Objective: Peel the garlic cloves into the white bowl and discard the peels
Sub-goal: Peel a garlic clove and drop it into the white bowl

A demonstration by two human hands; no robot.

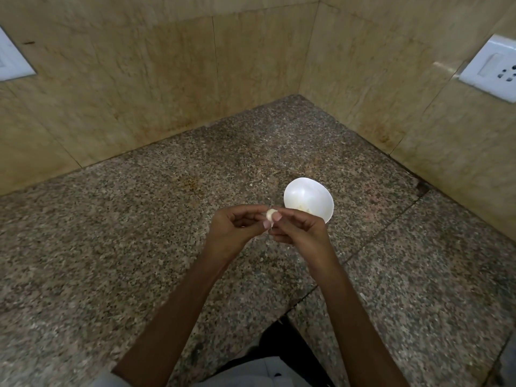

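Forearms (178,297) reach out from under the camera over a speckled granite counter (125,219) set into a corner of tiled walls (167,79). On the counter the white bowl (300,189) stands just beyond the right hand (303,233). Something pale and yellowish lies in its bottom, probably cloves already peeled, but too blurred to count. Left hand (230,227) and right hand both pinch one garlic clove (270,215) between thumb and fingertips, just short of the bowl, and a thin wisp of skin (271,225) hangs below it. I'd say the job is partway: this clove is mid-peel and not yet dropped in. I see no unpeeled cloves or discarded peels, so I cannot tell how much is left.
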